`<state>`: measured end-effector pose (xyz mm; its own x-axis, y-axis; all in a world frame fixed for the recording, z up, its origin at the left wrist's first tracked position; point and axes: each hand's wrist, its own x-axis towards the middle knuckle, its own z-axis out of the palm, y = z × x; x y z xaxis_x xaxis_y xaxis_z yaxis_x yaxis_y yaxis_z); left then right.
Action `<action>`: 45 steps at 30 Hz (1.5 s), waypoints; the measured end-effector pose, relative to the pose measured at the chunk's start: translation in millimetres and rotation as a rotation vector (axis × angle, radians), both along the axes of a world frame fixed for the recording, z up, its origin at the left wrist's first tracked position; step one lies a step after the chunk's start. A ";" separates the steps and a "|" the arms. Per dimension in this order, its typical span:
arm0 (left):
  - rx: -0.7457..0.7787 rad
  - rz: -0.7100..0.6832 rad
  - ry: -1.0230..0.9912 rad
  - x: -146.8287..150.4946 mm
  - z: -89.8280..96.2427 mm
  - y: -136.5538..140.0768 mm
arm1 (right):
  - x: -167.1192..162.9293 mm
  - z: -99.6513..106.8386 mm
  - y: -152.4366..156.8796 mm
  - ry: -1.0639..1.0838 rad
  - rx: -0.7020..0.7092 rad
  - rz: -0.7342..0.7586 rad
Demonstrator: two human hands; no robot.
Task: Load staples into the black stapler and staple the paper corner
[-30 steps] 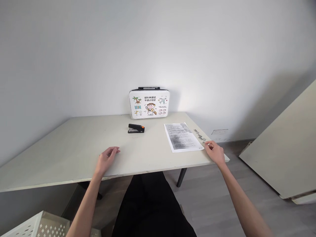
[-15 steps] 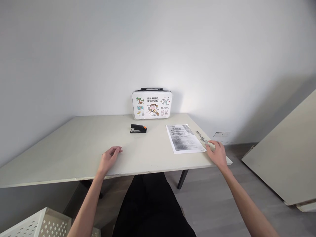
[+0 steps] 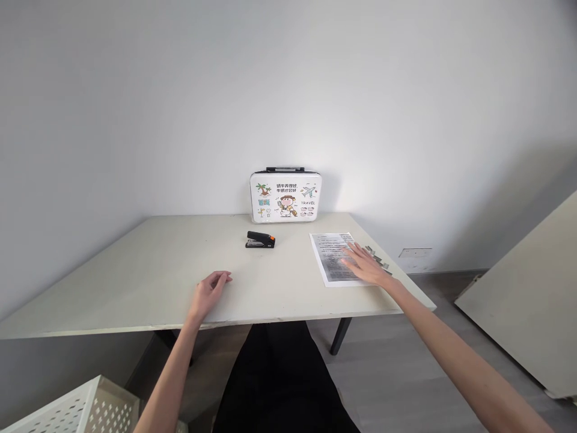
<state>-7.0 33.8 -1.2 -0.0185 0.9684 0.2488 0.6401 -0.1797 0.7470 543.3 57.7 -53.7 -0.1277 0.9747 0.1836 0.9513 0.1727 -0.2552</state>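
Note:
My right hand (image 3: pixel 364 264) is spread over the right side of a printed paper sheet (image 3: pixel 336 278), fingers apart and holding nothing. Just right of it lie several small grey metallic pieces (image 3: pixel 377 258), perhaps strips of staples; hand and wrist may hide some of them. My left hand (image 3: pixel 211 293) rests by the table's front edge, fingers loosely curled together with nothing seen in them. Beyond it sits a black stapler (image 3: pixel 260 240) with an orange part, lying sideways to me.
A white case (image 3: pixel 286 204) with cartoon prints and a black handle stands upright against the wall at the back of the pale table (image 3: pixel 157 258). A white perforated basket (image 3: pixel 108 409) is below at left. A pale cabinet-like panel (image 3: pixel 527 294) stands at right.
My right hand has left the pale object at the table's right edge and moved left over the paper, its fingers opening out. My left hand keeps its pose; the view has shifted slightly.

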 end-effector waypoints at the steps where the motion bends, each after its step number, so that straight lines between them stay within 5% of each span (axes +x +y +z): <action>1: -0.001 0.000 0.003 0.1 -0.2 0.1 | -2.4 -2.5 1.4 -0.009 -0.042 0.015; 9: 0.005 -0.007 0.002 1.4 -0.9 0.6 | -61.0 -10.3 -22.9 -0.039 -0.151 0.066; 17: 0.111 -0.020 0.111 -2.4 -13.8 9.4 | -193.5 9.9 -55.1 0.053 -0.175 0.270; 22: 0.189 -0.053 0.165 -4.0 -19.7 15.3 | -278.3 21.1 -63.9 0.155 -0.213 0.295; 26: 0.221 -0.097 0.284 -5.7 -25.7 17.6 | -316.0 24.7 -61.8 0.219 -0.164 0.271; 32: 0.171 -0.135 0.470 -12.8 -33.9 21.0 | -297.4 31.5 -5.3 0.349 0.063 0.055; 36: 0.139 -0.110 0.525 -22.5 -33.5 21.5 | -268.9 28.9 60.6 0.375 0.047 -0.030; 45: 0.164 -0.060 0.525 -34.1 -40.1 21.2 | -285.0 4.9 160.4 0.468 0.004 0.134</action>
